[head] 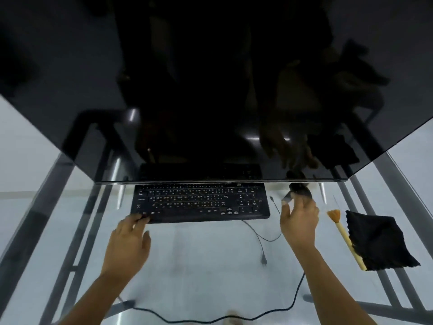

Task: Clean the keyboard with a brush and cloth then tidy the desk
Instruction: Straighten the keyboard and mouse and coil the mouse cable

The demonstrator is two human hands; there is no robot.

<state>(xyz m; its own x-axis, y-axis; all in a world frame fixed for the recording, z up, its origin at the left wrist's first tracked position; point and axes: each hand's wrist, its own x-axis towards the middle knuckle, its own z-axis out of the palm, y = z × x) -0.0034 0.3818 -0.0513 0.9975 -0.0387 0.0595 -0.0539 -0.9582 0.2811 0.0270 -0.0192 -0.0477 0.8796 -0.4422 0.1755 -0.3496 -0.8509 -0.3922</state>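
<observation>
Keyboard sits dead centre on the glass counter, long axis running left to right, its far edge tucked just under the lower edge of the big dark monitor that fills the top of the view. Left hand is on it now, fingers spread and reaching forward, tips touching the near left corner of the board, nothing gripped. Right hand is up beyond the keyboard's right end, fingers loosely curled around a small dark object — looks like a mouse, but it's blurred and I can't say for certain, nor how firmly it's held. Here's what matters for the next move, by my reading: the brush lies just to the right of that right hand, pale handle angled toward the near right, fan of bristles pointing away toward the monitor, its near end lying at the edge of the black cloth. Both tools are on the right side, well apart from the left hand, so the right hand is plainly the nearer one for picking up the brush, with a short shift outward. A thin black cable trails from the keyboard's right end across the counter between the hands.
</observation>
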